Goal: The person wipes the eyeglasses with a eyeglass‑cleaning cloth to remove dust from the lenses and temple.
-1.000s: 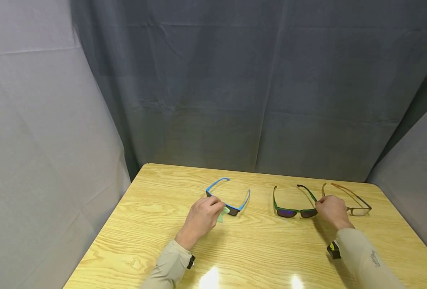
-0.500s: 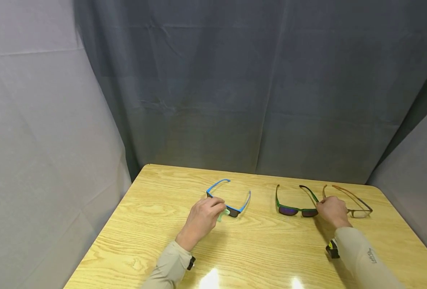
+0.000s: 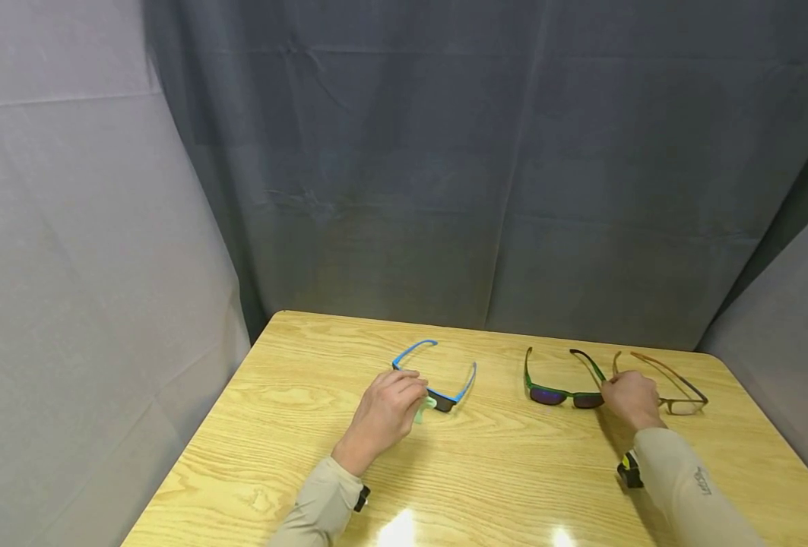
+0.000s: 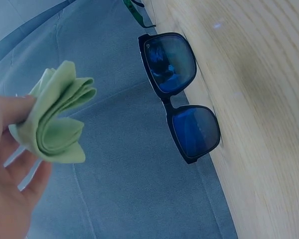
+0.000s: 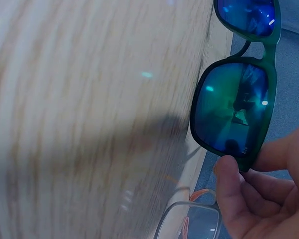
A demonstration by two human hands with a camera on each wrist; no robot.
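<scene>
My left hand (image 3: 386, 414) pinches a folded pale green cloth (image 4: 55, 119) between thumb and fingers. It is raised in front of blue-framed sunglasses (image 3: 445, 402), hiding part of them in the head view; the left wrist view shows the cloth apart from their dark lenses. With thumb and fingertips, my right hand (image 3: 632, 399) pinches the outer corner of green-framed sunglasses (image 5: 231, 107), whose temples are unfolded. Close beyond that hand are clear-lensed glasses (image 3: 684, 407) with brownish temples, partly hidden by it.
Everything stands toward the far side of a wood-grain table (image 3: 499, 471). A dark grey curtain (image 3: 376, 190) hangs behind the far edge, with light grey curtains (image 3: 102, 266) at the sides. All three pairs have their temples pointing toward the back.
The green-framed sunglasses have shifted slightly right and away from me, with my right hand still gripping their corner. My left hand and the cloth stay nearly in place.
</scene>
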